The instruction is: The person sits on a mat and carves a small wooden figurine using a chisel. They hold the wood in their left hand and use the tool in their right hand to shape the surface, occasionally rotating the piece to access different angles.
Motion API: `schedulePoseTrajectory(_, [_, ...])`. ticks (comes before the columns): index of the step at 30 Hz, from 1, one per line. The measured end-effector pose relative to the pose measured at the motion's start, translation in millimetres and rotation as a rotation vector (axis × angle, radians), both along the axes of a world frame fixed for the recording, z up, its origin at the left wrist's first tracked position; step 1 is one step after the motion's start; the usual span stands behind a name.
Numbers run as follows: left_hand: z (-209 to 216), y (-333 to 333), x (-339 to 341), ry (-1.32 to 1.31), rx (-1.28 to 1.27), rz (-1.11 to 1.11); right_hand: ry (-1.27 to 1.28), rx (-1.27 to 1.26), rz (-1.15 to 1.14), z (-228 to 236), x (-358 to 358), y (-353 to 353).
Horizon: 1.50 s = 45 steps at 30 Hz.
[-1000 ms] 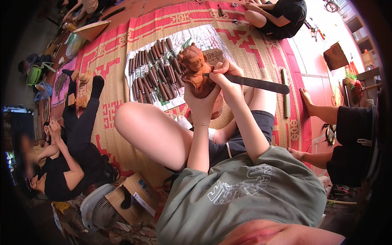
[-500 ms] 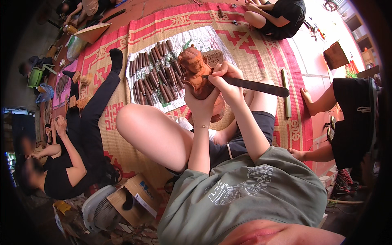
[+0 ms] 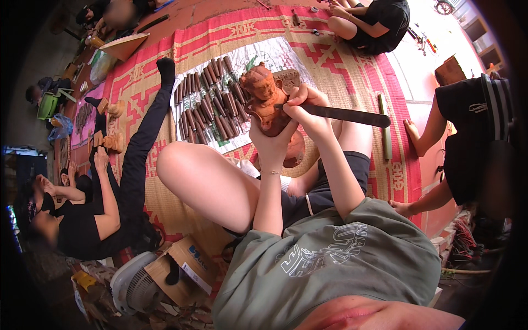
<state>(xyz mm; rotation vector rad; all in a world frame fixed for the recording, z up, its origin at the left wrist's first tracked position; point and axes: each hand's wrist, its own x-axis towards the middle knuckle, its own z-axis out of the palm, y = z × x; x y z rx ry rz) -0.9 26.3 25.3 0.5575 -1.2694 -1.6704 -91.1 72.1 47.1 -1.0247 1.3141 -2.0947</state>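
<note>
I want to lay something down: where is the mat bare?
The mat is bare beyond the right knee, between white sheet and green strip; also between the left knee and co-worker's dark leg. It's crowded on the sheet, under rows of tools, and where the left hand holds the carved figure.

A head-worn fisheye camera is looking steeply down over the wearer's green shirt point(image 3: 330, 258), catching the left hand point(image 3: 272, 147) and right hand point(image 3: 318, 124) close up, the mat point(image 3: 203, 43) spreading beyond and edges bowing.
</note>
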Motion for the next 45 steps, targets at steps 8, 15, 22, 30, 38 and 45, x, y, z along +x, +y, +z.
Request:
schedulePoseTrajectory(8, [4, -2, 3, -0.009, 0.028, -0.029, -0.010, 0.018, 0.046, -4, -3, -1])
schedulePoseTrajectory(15, [-8, -6, 0, -0.044, 0.013, -0.026, -0.049, 0.063, -0.030, -2, 1, -2])
schedulePoseTrajectory(22, [-14, -8, -1, -0.039, 0.080, -0.081, -0.332, 0.024, -0.099, -7, -9, 0])
schedulePoseTrajectory(30, [-10, -11, 4, 0.047, 0.138, -0.107, -0.150, 0.107, -0.043, 1, -18, 12])
schedulePoseTrajectory(38, [-14, -9, 10, 0.279, 0.433, -0.198, -0.037, 0.136, 0.018, 30, -7, 28])
schedulePoseTrajectory(45, [-33, -16, 11, 0.423, 0.504, -0.325, 0.013, 0.220, 0.122, 34, -6, 38])
